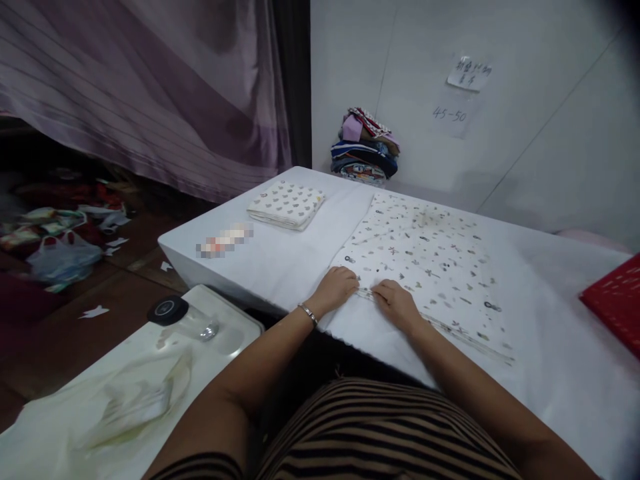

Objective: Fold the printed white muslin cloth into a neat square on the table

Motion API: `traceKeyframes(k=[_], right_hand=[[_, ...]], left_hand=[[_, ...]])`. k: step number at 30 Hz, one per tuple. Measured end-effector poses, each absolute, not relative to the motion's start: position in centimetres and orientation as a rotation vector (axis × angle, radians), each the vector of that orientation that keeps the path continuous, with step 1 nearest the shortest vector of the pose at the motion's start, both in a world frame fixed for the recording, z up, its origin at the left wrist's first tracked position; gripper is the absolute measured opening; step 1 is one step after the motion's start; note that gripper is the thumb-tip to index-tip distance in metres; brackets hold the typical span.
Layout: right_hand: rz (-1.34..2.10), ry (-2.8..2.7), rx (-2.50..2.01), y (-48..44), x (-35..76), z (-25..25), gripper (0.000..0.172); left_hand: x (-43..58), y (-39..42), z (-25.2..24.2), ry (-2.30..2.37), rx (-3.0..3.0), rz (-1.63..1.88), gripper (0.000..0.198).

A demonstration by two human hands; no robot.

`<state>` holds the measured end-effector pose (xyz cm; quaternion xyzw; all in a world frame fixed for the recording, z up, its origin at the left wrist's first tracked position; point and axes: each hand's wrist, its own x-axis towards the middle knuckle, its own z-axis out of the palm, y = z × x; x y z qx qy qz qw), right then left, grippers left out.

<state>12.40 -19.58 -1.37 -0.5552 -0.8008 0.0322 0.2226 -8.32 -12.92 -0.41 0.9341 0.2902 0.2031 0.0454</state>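
Observation:
A white cloth with small dark prints [425,260] lies spread flat on the white table [280,260]. My left hand [337,288] and my right hand [397,303] rest side by side on its near edge, fingers curled and pinching the hem. A thin bracelet is on my left wrist. A folded cloth of similar print [287,205] sits at the table's far left corner.
A pile of folded coloured fabrics [365,147] stands at the wall behind the table. A red basket [615,300] is at the right edge. A small white side table [125,373] at my left holds a clear jar with a black lid [183,317] and plastic bags. Bags litter the floor at the left.

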Motion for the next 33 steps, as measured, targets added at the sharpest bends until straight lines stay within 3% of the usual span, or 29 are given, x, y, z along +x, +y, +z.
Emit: traceKeyframes(k=[21, 33], right_hand=[[-0.101, -2.338, -1.517, -20.1, 12.8, -1.3, 0.032], [-0.015, -2.308, -1.550, -20.1, 12.8, -1.6, 0.022]], left_hand=[[-7.9, -12.3, -0.9, 0.999, 2.988, 0.423, 0.021], [-8.0, -13.3, 0.1, 0.805, 2.883, 0.493, 0.016]])
